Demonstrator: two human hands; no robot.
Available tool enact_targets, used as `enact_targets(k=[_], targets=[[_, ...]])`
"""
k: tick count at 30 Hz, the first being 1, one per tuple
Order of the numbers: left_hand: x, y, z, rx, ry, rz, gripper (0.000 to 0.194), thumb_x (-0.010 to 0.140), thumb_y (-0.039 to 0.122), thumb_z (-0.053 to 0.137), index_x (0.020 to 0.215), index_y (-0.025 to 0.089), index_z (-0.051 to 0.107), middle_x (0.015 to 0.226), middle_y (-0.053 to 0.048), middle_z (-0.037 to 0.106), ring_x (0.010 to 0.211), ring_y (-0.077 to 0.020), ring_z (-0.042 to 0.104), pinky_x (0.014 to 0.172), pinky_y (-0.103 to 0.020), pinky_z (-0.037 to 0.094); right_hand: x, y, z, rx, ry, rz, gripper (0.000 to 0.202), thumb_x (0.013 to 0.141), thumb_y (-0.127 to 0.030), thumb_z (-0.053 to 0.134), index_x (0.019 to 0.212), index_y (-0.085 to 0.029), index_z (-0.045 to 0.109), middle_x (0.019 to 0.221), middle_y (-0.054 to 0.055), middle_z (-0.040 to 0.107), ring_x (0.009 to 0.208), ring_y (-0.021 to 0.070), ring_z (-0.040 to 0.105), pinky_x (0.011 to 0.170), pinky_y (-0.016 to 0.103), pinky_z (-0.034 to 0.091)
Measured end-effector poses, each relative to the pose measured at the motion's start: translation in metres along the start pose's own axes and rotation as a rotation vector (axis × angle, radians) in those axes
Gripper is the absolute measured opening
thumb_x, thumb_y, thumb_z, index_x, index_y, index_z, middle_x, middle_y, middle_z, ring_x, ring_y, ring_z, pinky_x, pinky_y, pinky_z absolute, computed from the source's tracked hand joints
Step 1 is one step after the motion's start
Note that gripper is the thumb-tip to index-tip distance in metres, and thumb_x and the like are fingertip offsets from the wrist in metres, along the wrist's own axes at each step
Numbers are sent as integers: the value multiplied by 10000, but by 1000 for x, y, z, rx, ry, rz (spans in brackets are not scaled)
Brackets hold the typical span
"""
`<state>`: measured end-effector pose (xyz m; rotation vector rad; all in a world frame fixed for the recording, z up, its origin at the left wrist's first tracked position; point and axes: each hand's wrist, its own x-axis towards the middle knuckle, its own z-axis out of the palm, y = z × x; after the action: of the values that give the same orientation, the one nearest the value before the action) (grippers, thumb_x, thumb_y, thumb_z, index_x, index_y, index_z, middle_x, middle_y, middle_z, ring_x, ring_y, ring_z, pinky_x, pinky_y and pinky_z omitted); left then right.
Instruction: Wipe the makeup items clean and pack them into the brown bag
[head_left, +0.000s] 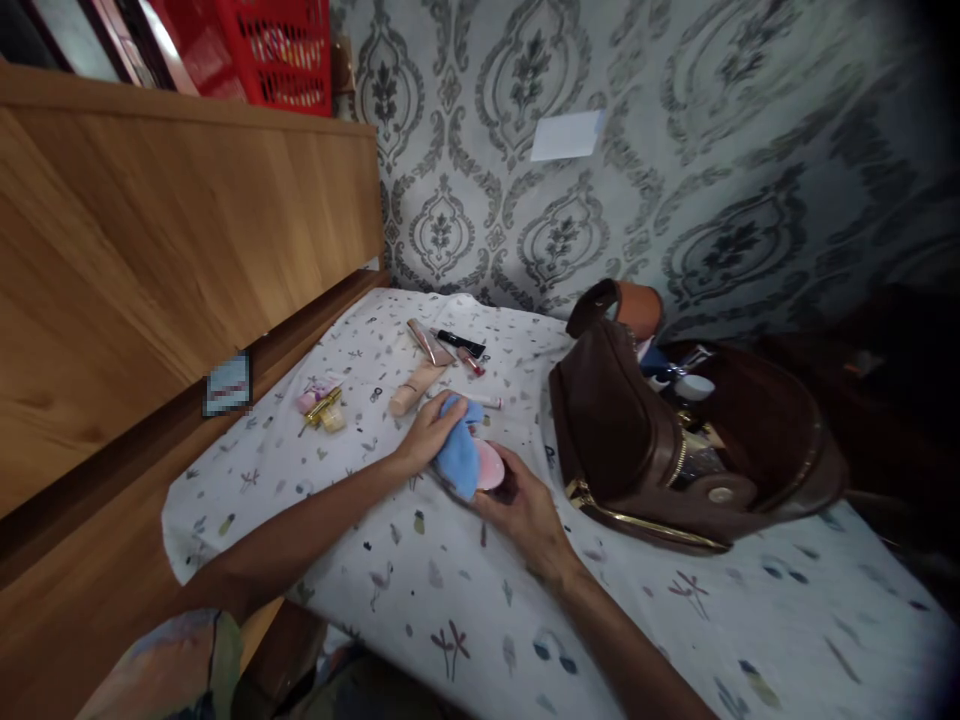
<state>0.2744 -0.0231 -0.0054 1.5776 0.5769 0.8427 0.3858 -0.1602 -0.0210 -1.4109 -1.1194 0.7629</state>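
Observation:
My left hand [431, 433] is closed on a blue cloth [459, 460], pressing it against a small rounded pink item [490, 466]. From the right, my right hand [529, 515] grips that pink item; its lower part is dark and mostly hidden by my fingers, so I cannot tell its kind. Both hands are just above the patterned white cloth. Just beyond them lie a beige tube [416, 388], a white pen-like stick [487, 402], a rose-gold tube [430, 342], a black tube [460, 343] and a small reddish tube [471, 361].
A brown leather bag [622, 450] stands open at the right, with cosmetics inside. Gold and purple small items [322, 408] lie at the left. A wooden cabinet [187, 220] borders the left side, with a red basket [285, 60] on top. The patterned wall closes the back.

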Motion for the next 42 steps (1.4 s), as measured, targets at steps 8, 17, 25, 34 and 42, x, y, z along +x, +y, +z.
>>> enact_targets(k=[8,17,25,34,42], targets=[[-20,19,7,18,-307,72,708,785,584,691,1338,188,492,1145,-68,626,1040,-236,593,899,-324,481,-1,-19,-3,353,29,135,673,566,-442,885,1151,-209,647,1173,107,710,1081,308,662,1010,473,494],[-20,27,8,183,-163,150,351,906,476,558,759,158,571,710,13,521,695,-137,497,683,-259,430,0,5,-6,199,-81,137,812,555,-361,888,1269,-235,524,1143,94,699,1039,285,667,976,494,491],[-9,9,9,-106,65,-34,398,773,535,701,856,151,641,739,12,608,668,-132,544,640,-236,448,-5,-9,-3,306,-146,127,800,596,-325,882,1308,-247,525,1277,82,637,1179,254,597,1045,425,426],[-18,12,13,-22,-285,123,679,816,646,631,1328,207,552,1335,-92,590,1284,-288,502,1100,-360,376,0,-10,-9,719,-9,250,595,562,-417,910,1056,-246,627,994,26,704,914,190,666,874,339,521],[-19,12,10,72,-459,85,1102,644,570,827,1519,204,266,1448,-157,466,1313,-341,480,1099,-438,401,-3,-23,-10,746,-31,325,473,652,-456,854,1016,-221,664,1042,38,719,993,211,670,868,339,537]])
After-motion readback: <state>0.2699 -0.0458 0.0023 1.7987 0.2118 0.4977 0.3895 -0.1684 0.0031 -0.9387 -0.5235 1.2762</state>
